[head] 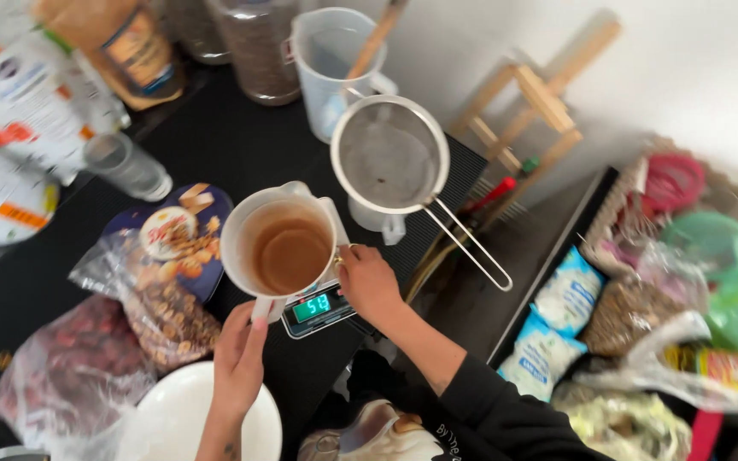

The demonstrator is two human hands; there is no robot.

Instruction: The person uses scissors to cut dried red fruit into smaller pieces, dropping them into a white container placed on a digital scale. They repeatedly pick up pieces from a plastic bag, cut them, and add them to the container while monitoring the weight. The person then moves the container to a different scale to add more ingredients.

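Left hand (239, 358) wrapped around the handle of a white plastic jug (277, 243), fingers closed on it from below. Jug resting on a small digital scale (320, 309), half full of cloudy brown liquid (290, 254). Right hand (369, 282) laid against the jug's right side at the scale's edge, fingers curled and touching the jug wall; whether actually clamped on anything, cannot tell. Black sleeve on the right forearm.

Just behind the jug, a round metal sieve (390, 158) sitting on top of a second white container (376, 218), wire handle pointing toward the lower right. Further back, a clear measuring jug (328, 64) with a wooden stick (375, 38) standing in it.

All on a black desk (215, 137). Left of the jug, a blue snack packet (177, 235), a clear bag of nuts (160, 316), a bag of dark red fruit (70, 367). White plate (185, 418) under the left wrist. At the right, a crate edge with blue and white sachets (557, 324) and assorted bags.
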